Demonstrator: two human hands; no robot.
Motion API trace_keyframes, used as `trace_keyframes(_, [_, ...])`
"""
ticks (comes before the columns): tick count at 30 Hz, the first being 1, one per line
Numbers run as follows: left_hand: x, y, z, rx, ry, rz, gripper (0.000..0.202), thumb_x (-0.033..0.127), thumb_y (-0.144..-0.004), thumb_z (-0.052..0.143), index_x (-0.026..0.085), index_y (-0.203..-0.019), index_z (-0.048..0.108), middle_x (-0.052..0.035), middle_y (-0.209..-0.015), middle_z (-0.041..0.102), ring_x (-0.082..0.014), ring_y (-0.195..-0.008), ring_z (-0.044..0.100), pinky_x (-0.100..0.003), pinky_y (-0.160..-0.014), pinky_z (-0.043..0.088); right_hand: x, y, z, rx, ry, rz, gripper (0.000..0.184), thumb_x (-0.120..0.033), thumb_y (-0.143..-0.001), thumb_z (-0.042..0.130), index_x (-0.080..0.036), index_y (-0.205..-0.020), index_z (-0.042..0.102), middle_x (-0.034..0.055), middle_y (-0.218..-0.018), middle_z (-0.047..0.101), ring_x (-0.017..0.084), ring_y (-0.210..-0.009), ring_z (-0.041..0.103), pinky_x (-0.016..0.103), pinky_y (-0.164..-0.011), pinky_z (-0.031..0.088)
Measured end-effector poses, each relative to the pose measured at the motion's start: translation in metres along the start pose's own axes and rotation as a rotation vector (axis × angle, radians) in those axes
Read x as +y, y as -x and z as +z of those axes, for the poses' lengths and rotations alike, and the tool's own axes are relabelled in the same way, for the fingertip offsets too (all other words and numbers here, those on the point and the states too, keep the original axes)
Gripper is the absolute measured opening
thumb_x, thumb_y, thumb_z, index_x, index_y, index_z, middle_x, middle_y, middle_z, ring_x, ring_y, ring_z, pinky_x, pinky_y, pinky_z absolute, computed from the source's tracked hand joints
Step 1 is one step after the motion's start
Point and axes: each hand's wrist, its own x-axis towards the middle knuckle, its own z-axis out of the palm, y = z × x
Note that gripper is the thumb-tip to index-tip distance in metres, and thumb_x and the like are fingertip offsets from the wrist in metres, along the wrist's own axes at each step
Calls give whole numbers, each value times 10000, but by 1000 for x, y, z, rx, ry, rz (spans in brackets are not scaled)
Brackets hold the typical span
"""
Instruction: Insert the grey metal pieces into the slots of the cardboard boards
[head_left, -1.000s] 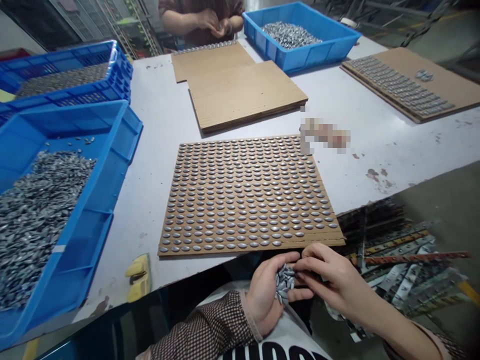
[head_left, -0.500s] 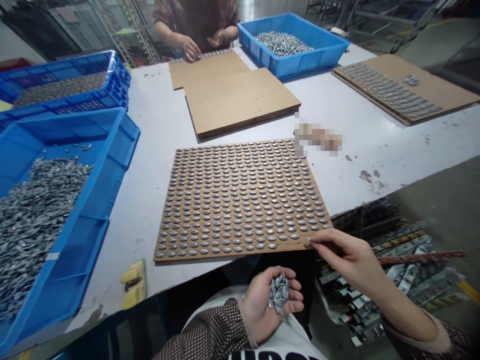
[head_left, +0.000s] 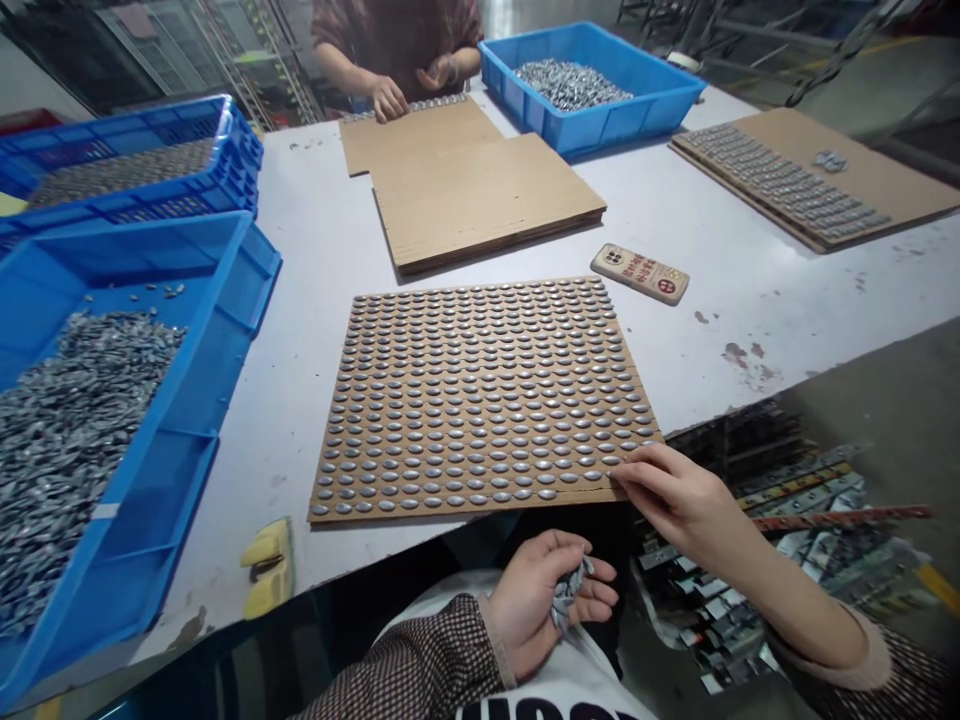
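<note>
A cardboard sheet (head_left: 487, 510) lies at the table's near edge, covered with rows of small grey pointed-oval metal pieces (head_left: 454, 420). My right hand (head_left: 679, 500) is at its near right corner, thumb and fingers pinched on one metal piece (head_left: 611, 476) at the end of a row. The nearest row stops partway along, leaving bare cardboard at its right. Below the table edge my left hand (head_left: 536, 600) is cupped palm up, holding a heap of loose metal pieces (head_left: 570, 592), with the thumb lying over them.
Blue bins (head_left: 225, 330) of metal pieces stand at the left, another blue bin (head_left: 570, 130) at the back. Stacked cardboard (head_left: 487, 200), a phone-like object (head_left: 640, 273) and a part-filled sheet (head_left: 787, 140) lie beyond. Across the table a co-worker's hands (head_left: 388, 98) work. Yellow object (head_left: 268, 565) at front left.
My right hand has shifted slightly up and left, its fingertips onto the row end. My left thumb has moved in over the heap of metal pieces.
</note>
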Motion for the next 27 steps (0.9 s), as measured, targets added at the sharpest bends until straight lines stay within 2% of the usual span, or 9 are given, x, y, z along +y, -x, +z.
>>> trace_keyframes(5, [6,1,4,-7,-40,64,282,271,-744,730,104,-928,595,-52,-759,627,-92,-604,589,-214,-578,488,0,-1,-2,-15,15,3,189,-181,-938,455,-222,-997,630,72,-938,610,164,-833,598,276,-718,504])
trace_keyframes(10, [9,2,5,-11,-21,110,361,295,-667,805,114,-913,612,-11,-683,574,-70,-557,519,-189,-507,422,-14,10,-2,84,-39,42,204,-182,-911,514,-240,-1072,624,78,-1031,627,190,-937,625,293,-816,521])
trace_keyframes(12, [10,3,6,-19,-22,113,350,307,-678,798,118,-899,604,-14,-685,574,-68,-557,512,-184,-495,401,-24,16,-1,65,-117,42,212,-182,-902,534,-248,-1084,621,73,-1029,630,183,-932,635,273,-803,533])
trace_keyframes(16, [9,4,8,-52,-54,110,321,357,-719,764,132,-783,545,-3,-657,544,-47,-521,455,-161,-440,314,-41,26,7,-56,-270,1,263,-146,-909,511,-251,-1134,600,68,-1032,628,165,-931,636,243,-776,542])
trace_keyframes(22, [8,-1,15,-44,-76,119,344,378,-731,754,156,-776,495,26,-634,506,-31,-492,411,-133,-397,205,-43,35,14,5,-284,-29,287,-100,-900,502,-241,-1133,593,63,-973,647,154,-873,639,241,-747,546])
trace_keyframes(24, [9,-2,15,-34,-71,96,322,423,-780,691,143,-841,543,4,-669,535,-42,-490,443,-138,-384,240,-36,36,10,30,-246,-27,284,-110,-898,512,-241,-1130,608,67,-983,647,158,-879,639,242,-743,547])
trace_keyframes(27, [9,-2,11,29,0,40,351,413,-866,542,92,-999,595,-68,-784,603,-100,-573,569,-189,-455,413,-16,34,0,126,-147,15,262,-127,-895,530,-242,-1105,637,72,-1011,641,169,-909,638,258,-771,545])
